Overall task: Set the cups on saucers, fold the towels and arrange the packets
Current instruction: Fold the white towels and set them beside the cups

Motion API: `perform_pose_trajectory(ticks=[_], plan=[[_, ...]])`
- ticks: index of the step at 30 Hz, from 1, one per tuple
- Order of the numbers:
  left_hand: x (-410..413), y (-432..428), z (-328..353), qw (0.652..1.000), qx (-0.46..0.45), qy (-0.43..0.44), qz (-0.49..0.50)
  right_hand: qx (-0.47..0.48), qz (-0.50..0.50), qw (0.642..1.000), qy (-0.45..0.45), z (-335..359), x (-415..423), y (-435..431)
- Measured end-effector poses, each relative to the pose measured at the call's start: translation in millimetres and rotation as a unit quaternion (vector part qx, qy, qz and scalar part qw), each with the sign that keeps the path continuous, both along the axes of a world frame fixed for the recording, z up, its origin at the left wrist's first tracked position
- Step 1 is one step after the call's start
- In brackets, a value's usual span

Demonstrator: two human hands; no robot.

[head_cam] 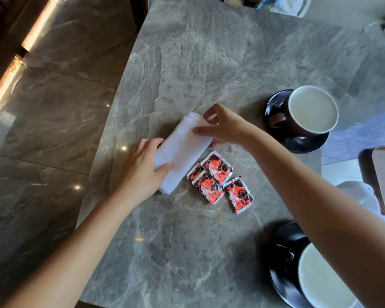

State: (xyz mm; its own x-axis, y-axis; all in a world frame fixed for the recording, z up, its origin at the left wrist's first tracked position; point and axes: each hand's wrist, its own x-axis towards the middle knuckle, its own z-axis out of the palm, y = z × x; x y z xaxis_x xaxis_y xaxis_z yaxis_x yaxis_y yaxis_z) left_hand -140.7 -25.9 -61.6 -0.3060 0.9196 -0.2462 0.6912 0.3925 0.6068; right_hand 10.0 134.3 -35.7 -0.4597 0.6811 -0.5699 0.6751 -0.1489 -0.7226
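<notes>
Grey veined marble tabletop (209,63) fills most of the view, with glossy grey stone floor tiles (49,103) to its left. Clutter at the far edge is too blurred to identify.

Two black round saucers: far saucer (302,144) at right-centre, near saucer (280,278) at lower right, partly cut off by the frame. Each carries a dark cup with pale interior: far cup (311,110) upright, handle pointing left; near cup (320,281) partly hidden behind the right forearm.

White folded cloth towel (182,150) lies diagonally at table centre, a long narrow strip running from upper right to lower left.

Left hand (140,167) rests on the towel's lower end, fingers curled over the cloth edge, pressing it down. Right hand (225,127) is at the upper end, thumb and fingers pinching the towel's far corner.

Red, black and white foil packets (220,181), probably four, lie flat just right of the towel, overlapping in a loose cluster, one slightly apart to the lower right.
</notes>
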Motion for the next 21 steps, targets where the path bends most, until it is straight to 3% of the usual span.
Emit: perform_pose_trajectory(ticks=[6,15,18,21], plan=[[10.7,-8.5,-5.0,0.999,-0.005,0.043,-0.005,-0.103,-0.029,0.986,0.130,-0.1,-2.9,-11.0],[3.7,-1.0,14.3,0.993,-0.087,-0.079,0.029,-0.234,0.075,0.930,0.274,19.7,0.0,-15.0],[0.3,-3.2,27.4,0.993,-0.069,-0.101,-0.005,-0.254,0.103,0.909,0.314,29.7,3.6,-14.2],[5.0,-5.9,42.0,0.979,-0.025,-0.202,-0.020,-0.268,0.119,0.894,0.338,39.4,6.4,-10.8]])
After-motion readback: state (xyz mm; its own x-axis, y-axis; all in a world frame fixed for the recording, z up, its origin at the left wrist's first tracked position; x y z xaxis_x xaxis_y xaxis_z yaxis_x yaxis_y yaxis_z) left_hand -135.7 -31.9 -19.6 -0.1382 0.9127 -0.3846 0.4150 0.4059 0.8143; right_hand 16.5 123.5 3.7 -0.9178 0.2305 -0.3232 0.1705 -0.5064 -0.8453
